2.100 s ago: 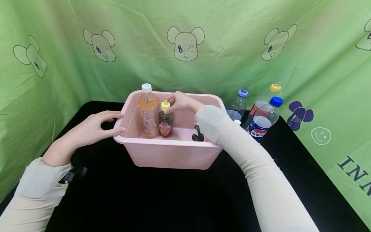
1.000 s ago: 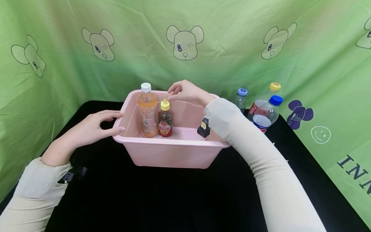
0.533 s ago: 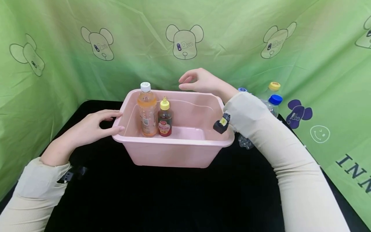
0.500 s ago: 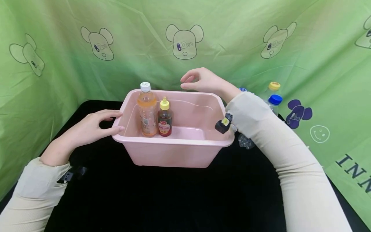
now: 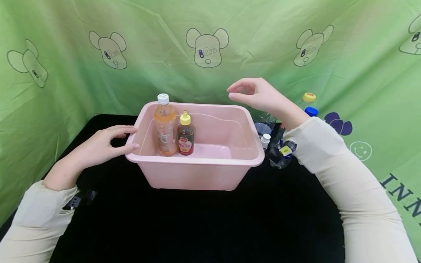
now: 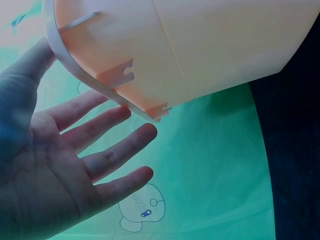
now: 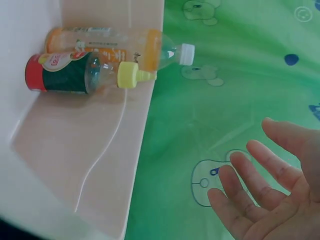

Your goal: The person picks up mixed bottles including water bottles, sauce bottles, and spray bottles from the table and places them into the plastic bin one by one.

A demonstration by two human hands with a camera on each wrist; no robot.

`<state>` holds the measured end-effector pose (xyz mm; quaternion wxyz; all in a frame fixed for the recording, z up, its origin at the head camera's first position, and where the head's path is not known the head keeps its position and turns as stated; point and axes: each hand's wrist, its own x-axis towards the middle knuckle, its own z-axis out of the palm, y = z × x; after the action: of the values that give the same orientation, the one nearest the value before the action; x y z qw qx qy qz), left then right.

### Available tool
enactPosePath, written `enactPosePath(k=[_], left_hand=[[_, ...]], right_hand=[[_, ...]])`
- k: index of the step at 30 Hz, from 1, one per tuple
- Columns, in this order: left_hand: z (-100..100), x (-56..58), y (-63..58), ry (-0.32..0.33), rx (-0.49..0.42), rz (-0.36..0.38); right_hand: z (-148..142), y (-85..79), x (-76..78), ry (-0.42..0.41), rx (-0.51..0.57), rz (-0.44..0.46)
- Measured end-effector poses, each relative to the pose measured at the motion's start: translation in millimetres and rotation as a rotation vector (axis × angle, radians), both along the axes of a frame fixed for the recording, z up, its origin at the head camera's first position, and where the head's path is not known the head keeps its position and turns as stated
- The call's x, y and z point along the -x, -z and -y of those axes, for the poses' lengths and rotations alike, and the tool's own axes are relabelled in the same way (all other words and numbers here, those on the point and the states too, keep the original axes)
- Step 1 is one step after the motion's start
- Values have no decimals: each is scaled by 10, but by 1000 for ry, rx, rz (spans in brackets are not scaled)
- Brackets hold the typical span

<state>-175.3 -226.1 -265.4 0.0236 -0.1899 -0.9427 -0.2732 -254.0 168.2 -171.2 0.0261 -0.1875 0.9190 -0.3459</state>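
A pink plastic tub [image 5: 197, 174] stands on the black tabletop. Upright in its left half are a white-capped bottle of orange drink [image 5: 166, 128] and, close beside it, a yellow-capped squeeze bottle [image 5: 185, 137] with a red label. My left hand [image 5: 102, 148] rests on the tub's left rim, thumb and fingertips at the edge. The left wrist view shows its fingers spread under the rim [image 6: 82, 77]. My right hand [image 5: 260, 95] hangs in the air over the tub's back right corner, holding nothing. In the right wrist view its fingers [image 7: 245, 197] are loosely bent.
Right of the tub stand several bottles, partly behind my right arm: a yellow-capped one [image 5: 309, 98], a blue-capped one [image 5: 311, 111], a clear one [image 5: 263, 126] and a small white-capped one [image 5: 265, 139]. A green printed curtain [image 5: 164, 47] hangs behind.
My right hand has let go of the squeeze bottle's yellow cap, lifted out of the tub and moved right. The squeeze bottle stays beside the orange drink. My left hand remains on the rim.
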Motion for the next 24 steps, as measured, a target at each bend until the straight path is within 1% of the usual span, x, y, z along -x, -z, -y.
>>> enactPosePath(k=[5, 8, 11, 17, 20, 24], left_hand=[[5, -2, 7, -6, -4, 4], [7, -8, 9, -9, -9, 6], [13, -16, 9, -10, -14, 10], [15, -15, 14, -7, -19, 11], [14, -6, 20, 0, -23, 5], [18, 4, 28, 4, -31, -3]], right_hand=[[-179, -2, -162, 49, 28, -73], [-318, 3, -248, 102, 89, -120], [-466, 19, -312, 145, 192, -160], [-750, 84, -400, 236, 349, -247], [-893, 135, -422, 253, 476, -259], [-1054, 206, -445, 269, 680, -268]])
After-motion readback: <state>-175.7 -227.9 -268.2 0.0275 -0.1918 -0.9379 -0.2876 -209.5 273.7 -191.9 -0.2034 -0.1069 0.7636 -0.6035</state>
